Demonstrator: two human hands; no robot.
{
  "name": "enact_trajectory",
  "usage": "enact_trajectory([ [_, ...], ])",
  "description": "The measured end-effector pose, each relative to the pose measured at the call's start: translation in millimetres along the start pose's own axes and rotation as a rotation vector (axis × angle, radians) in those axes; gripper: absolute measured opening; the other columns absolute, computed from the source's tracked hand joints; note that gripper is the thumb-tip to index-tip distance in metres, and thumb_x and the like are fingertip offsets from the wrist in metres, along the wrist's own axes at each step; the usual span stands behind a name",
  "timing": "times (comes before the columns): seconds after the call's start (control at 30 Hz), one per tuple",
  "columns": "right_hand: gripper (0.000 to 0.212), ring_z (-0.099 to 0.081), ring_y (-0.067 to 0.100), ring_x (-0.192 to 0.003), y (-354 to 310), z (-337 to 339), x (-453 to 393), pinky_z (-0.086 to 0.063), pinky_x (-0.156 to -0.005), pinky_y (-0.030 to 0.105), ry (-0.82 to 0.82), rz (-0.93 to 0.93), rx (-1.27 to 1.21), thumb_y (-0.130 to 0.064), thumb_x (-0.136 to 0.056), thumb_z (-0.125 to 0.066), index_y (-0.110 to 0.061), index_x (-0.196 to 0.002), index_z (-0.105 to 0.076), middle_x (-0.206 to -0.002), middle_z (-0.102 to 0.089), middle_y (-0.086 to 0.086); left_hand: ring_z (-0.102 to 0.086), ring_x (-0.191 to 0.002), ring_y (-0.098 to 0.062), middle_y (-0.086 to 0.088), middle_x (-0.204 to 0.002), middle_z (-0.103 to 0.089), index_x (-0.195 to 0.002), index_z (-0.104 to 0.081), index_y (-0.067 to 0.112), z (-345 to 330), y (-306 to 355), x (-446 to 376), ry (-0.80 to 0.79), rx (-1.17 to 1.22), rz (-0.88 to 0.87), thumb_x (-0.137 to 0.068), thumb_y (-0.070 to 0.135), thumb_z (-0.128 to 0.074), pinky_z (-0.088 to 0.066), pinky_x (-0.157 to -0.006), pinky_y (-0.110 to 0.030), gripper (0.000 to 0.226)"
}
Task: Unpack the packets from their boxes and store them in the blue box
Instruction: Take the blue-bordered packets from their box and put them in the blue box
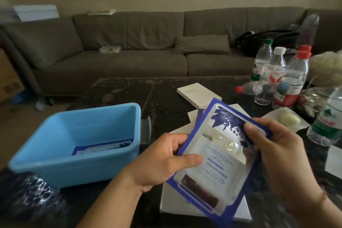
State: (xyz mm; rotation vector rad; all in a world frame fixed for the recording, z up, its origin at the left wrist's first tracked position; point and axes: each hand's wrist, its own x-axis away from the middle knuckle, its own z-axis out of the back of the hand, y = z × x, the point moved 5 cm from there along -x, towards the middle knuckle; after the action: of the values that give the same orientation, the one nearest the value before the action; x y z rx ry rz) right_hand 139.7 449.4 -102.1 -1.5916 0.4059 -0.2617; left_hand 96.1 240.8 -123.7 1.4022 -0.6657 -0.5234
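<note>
Print on the packet is too blurry to read, but both hands grip it, left hand and right hand pinching opposite edges, just right of the blue box.

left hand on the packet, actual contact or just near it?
Touching. In the head view the left hand grips the packet's left edge, thumb lying across its front face. The right hand holds the opposite edge.

Two bare forearms; the left hand and right hand wear no rings, gloves or sleeves.
</note>
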Motion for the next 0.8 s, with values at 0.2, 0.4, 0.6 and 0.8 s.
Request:
enact_trajectory([
  [0.2,0.054,-0.075,0.031,-0.082,-33.5,-18.8,0.8,-0.060,-0.068,0.039,-0.641,-0.277,0.421,-0.041,-0.053,-0.094,-0.022,-0.099,-0.071,-0.093,-0.076,0.013,-0.067,-0.113,-0.023,-0.006,-0.121,-0.071,-0.125,-0.062,0.012,11.6,19.7,22.7,-0.048,-0.138,0.040,-0.093,0.014,-0.065,-0.050,-0.099,-0.055,0.033],
  [0.4,0.031,-0.073,0.026,-0.061,-105.8,-79.5,-20.9,-0.057,-0.048,0.027,-0.541,0.119,0.685,-0.032,-0.051,-0.088,-0.033,-0.080,-0.076,-0.069,-0.075,0.005,-0.072,-0.098,-0.017,-0.003,-0.107,-0.076,-0.114,-0.064,0.014,63.9,49.5,63.1,0.289,-0.052,-0.134,-0.079,0.014,-0.074,-0.060,-0.080,-0.034,0.036],
  [0.6,0.024,-0.074,0.034,-0.075,-101.8,-188.2,-35.5,-0.061,-0.066,0.043,-0.728,-0.057,0.373,-0.027,-0.074,-0.066,-0.017,-0.094,-0.075,-0.090,-0.075,0.018,-0.074,-0.078,-0.014,0.001,-0.084,-0.078,-0.110,-0.062,0.026,157.0,47.3,123.7,1.039,-0.038,-0.268,-0.078,0.012,-0.078,-0.060,-0.067,-0.029,0.038],
  [0.8,0.011,-0.074,0.021,-0.068,-66.2,-273.8,-36.2,-0.061,-0.062,0.036,-0.709,-0.069,0.546,-0.016,-0.098,-0.055,-0.015,-0.099,-0.065,-0.080,-0.076,0.009,-0.058,-0.091,0.008,0.015,-0.110,-0.067,-0.120,-0.060,0.031,213.6,25.5,185.3,1.496,-0.210,-0.105,-0.090,0.026,-0.068,-0.044,-0.070,-0.014,0.031],
])
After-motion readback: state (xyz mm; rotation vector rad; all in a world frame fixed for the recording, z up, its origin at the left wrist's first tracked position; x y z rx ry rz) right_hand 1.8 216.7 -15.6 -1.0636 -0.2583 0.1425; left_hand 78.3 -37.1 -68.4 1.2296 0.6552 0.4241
